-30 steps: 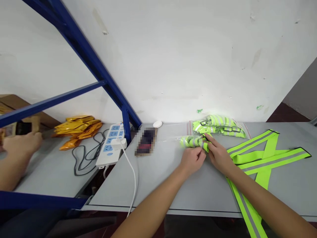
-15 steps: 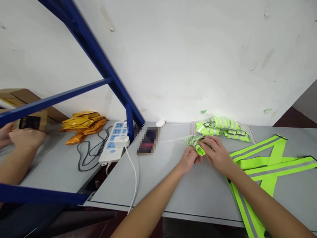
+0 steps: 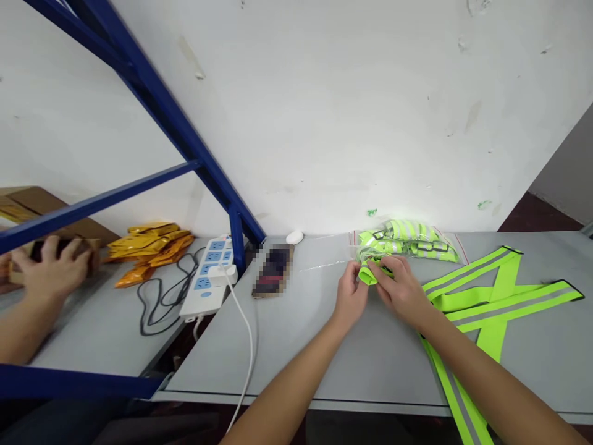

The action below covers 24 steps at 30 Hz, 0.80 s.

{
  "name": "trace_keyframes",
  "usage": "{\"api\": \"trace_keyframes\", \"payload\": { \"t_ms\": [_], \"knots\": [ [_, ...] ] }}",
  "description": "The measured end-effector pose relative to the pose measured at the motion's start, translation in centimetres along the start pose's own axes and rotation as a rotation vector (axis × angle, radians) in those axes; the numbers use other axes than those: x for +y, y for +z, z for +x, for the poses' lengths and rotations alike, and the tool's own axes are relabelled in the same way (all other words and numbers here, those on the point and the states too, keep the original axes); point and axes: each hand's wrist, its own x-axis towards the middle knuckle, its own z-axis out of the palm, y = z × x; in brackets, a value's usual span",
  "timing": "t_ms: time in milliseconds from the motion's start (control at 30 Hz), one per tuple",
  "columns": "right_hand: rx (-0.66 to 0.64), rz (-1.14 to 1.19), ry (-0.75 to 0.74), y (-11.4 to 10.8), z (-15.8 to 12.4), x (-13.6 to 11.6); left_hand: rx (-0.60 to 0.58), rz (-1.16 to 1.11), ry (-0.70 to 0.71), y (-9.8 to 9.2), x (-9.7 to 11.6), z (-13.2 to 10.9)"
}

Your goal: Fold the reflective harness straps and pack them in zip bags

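My left hand (image 3: 350, 295) and my right hand (image 3: 402, 285) meet over a folded neon-green reflective strap (image 3: 368, 272) that sits partly in a clear plastic bag (image 3: 333, 256). Both hands are closed on it, the left pinching its near end, the right covering it from the right. Just behind lies a pile of bagged green straps (image 3: 407, 240). An unfolded green reflective vest strap (image 3: 495, 296) is spread on the grey table (image 3: 287, 346) to my right, running under my right forearm.
A phone (image 3: 273, 269), a small white round object (image 3: 294, 237) and a white power strip (image 3: 208, 275) with cables lie to the left. Blue shelf posts (image 3: 194, 154) cross there. Another person's hand (image 3: 53, 272) holds a brown box beside orange packets (image 3: 148, 241).
My hands and the folded strap shifted slightly towards the bagged pile, the strap going further into the clear bag. The other person's hand closed over the brown box.
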Motion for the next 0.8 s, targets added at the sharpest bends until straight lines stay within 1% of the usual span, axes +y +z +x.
{"api": "trace_keyframes", "payload": {
  "t_ms": [133,267,367,467,533,633,733,800],
  "knots": [
    [-0.001,-0.005,-0.017,0.4,-0.4,-0.4,-0.06,0.066,0.031,-0.4,0.2,0.2],
    [0.051,0.017,0.005,1.0,-0.3,-0.9,-0.09,0.241,0.027,-1.2,0.8,0.6],
    [0.084,0.025,-0.001,1.0,-0.1,-1.2,-0.078,0.345,0.032,-1.4,1.2,0.7],
    [0.087,0.021,0.066,0.9,0.1,-1.5,-0.022,0.389,0.075,-1.4,1.3,0.5],
    [0.075,0.001,0.142,0.9,0.3,-1.6,0.009,0.414,0.115,-1.2,1.3,0.3],
    [0.04,-0.074,0.22,0.9,0.8,-1.3,0.0,0.453,0.171,-0.9,1.2,0.0],
    [-0.03,-0.068,0.221,0.9,1.6,-1.0,-0.013,0.46,0.218,-1.0,1.1,0.1],
    [-0.084,0.035,0.195,0.7,2.0,-0.9,0.03,0.43,0.221,-1.4,1.1,0.4]
  ]
}}
